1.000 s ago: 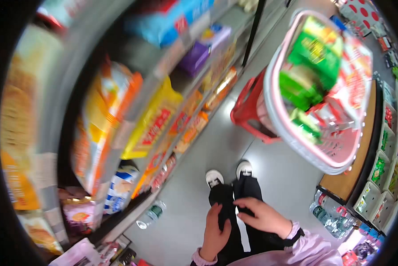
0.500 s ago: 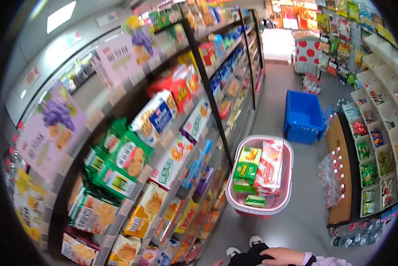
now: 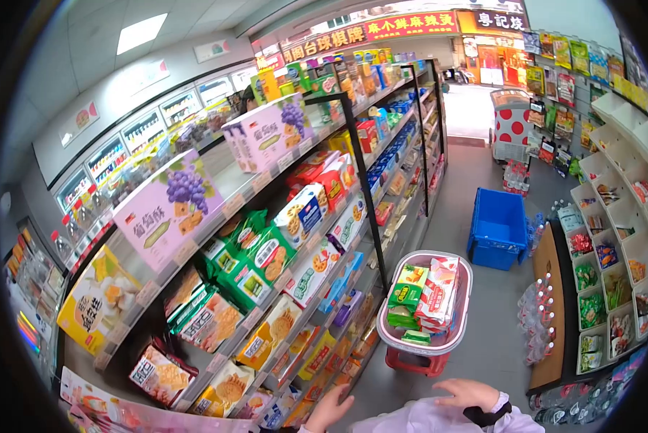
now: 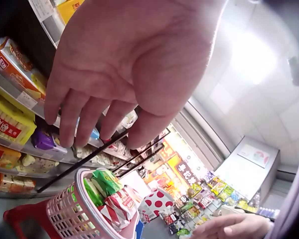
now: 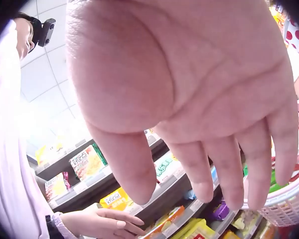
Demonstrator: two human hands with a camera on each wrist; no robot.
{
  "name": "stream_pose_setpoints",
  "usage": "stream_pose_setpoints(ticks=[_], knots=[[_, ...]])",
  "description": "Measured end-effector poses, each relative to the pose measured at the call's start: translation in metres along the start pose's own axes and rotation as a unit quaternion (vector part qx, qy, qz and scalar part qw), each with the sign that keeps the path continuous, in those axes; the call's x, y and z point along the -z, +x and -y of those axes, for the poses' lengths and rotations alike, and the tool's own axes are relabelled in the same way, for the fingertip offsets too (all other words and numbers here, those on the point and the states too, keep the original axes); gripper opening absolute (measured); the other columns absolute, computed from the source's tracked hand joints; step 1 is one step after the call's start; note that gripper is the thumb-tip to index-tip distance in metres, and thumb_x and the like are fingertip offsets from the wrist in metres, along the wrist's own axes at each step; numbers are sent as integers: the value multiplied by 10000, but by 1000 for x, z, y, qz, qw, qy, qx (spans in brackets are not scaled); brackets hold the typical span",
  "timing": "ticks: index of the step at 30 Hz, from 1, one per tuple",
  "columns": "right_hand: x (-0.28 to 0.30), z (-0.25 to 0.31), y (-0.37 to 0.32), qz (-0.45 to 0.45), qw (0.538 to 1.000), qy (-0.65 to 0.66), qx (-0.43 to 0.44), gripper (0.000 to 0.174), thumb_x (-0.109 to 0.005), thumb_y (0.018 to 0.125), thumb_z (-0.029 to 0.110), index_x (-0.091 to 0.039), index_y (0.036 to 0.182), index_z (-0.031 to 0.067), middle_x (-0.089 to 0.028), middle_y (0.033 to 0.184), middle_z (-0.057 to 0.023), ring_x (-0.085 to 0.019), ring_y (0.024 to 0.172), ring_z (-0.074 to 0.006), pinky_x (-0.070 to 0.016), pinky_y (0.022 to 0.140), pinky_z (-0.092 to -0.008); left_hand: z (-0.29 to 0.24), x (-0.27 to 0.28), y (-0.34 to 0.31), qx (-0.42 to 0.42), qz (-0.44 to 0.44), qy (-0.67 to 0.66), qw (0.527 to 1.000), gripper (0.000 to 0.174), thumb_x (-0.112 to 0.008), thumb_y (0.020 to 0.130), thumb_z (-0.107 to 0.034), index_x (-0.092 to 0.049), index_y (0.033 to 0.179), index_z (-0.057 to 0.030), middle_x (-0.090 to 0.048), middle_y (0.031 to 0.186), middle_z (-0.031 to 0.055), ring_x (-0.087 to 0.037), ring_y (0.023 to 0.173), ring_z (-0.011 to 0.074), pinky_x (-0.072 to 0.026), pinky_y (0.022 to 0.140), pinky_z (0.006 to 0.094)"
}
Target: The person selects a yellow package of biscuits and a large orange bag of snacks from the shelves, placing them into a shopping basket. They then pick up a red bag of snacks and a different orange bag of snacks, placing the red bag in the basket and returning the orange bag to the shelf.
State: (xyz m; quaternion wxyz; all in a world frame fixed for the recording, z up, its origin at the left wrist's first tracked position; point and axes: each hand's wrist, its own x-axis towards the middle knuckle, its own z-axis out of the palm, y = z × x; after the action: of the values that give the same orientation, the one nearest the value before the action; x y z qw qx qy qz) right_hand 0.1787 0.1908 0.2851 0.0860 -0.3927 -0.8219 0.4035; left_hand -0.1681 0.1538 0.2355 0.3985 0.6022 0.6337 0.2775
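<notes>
Both hands are empty. The left hand (image 3: 329,410) hangs low with its fingers relaxed and a little apart, and it holds nothing. The right hand (image 3: 468,393), just beside it, is flat with the palm down, and it also holds nothing. Just ahead of the two hands the pink basket (image 3: 423,348) stands on a red stool (image 3: 410,363), full of snack packets (image 3: 403,296). On the left hand's side run the snack shelves (image 3: 288,285). Well beyond the basket a blue crate (image 3: 497,227) sits on the floor. I judge this is a pause between picks, with nothing chosen yet. A next reach to the shelves would need the left hand to rise and close around one packet.
</notes>
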Motion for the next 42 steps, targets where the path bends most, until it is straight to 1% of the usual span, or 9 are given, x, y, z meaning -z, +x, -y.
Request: stream_pose_setpoints(ticks=[4, 11, 14, 20, 24, 28, 30, 33, 42], knots=[[-5, 5, 17, 25, 999, -21, -22, 557, -484, 861, 436, -466, 1200, -5, -525, 1155, -219, -504, 1067, -343, -390, 929, -374, 16, 18, -8, 15, -14, -27, 999, 463, -582, 827, -261, -478, 1186, 11, -568, 1097, 177, -569, 987, 265, -455, 839, 334], [-16, 31, 46, 67, 996, -48, -25, 514, -499, 859, 400, -481, 1178, -2, -544, 1109, -208, -527, 1017, -356, -414, 887, -391, 56, 35, -29, 90, -41, -58, 993, 455, -601, 809, -246, -495, 1174, 4, -577, 1095, 172, -582, 965, 265, -459, 825, 332], [-26, 40, 54, 105, 992, -39, -53, 487, -518, 840, 348, -478, 1178, -1, -552, 1097, -193, -528, 1005, -348, -425, 865, -388, 61, 37, -46, 40, -74, -8, 996, 373, -593, 829, -182, -502, 1150, -14, -577, 1048, 151, -564, 930, 229, -450, 792, 322], [-44, 25, 43, 123, 990, -19, -72, 484, -510, 856, 359, -474, 1191, 11, -553, 1096, -206, -536, 1000, -356, -422, 866, -387, 83, 29, -49, 58, -44, -49, 996, 339, -559, 854, -142, -499, 1165, -24, -578, 1068, 134, -561, 969, 229, -443, 843, 320], [-31, 21, 28, 76, 993, -7, -86, 496, -527, 832, 348, -481, 1176, -6, -552, 1103, -198, -539, 1000, -347, -425, 868, -397, 77, 17, -35, 47, -7, 3, 999, 359, -548, 863, -143, -478, 1197, -31, -562, 1137, 144, -554, 1028, 244, -439, 860, 314], [-6, 0, -2, 39, 995, 8, -91, 490, -531, 828, 334, -486, 1171, -12, -546, 1113, -203, -531, 1019, -345, -422, 873, -396, 64, -11, 2, 138, 25, -58, 988, 432, -602, 805, -228, -506, 1153, 8, -598, 1056, 170, -605, 927, 242, -469, 791, 320], [10, -20, -20, 23, 995, 11, -93, 485, -529, 834, 332, -483, 1175, -10, -546, 1113, -201, -525, 1028, -344, -417, 881, -387, 27, -28, 19, 64, 16, -18, 998, 413, -599, 807, -215, -510, 1139, 13, -598, 1050, 171, -606, 919, 245, -472, 782, 321], [32, -70, -58, 5, 994, 17, -106, 483, -525, 845, 334, -474, 1186, -3, -545, 1116, -193, -514, 1039, -342, -406, 897, -370, -22, -70, 48, 24, 32, 22, 999, 422, -597, 807, -206, -495, 1155, 10, -592, 1058, 172, -598, 935, 262, -472, 785, 328], [116, -176, -173, -37, 982, 35, -184, 472, -558, 818, 322, -498, 1153, -5, -549, 1114, -194, -514, 1036, -337, -407, 894, -373, -148, -224, 128, -23, 114, 0, 993, 448, -589, 814, -202, -459, 1191, 3, -583, 1051, 188, -582, 969, 283, -474, 794, 341]])
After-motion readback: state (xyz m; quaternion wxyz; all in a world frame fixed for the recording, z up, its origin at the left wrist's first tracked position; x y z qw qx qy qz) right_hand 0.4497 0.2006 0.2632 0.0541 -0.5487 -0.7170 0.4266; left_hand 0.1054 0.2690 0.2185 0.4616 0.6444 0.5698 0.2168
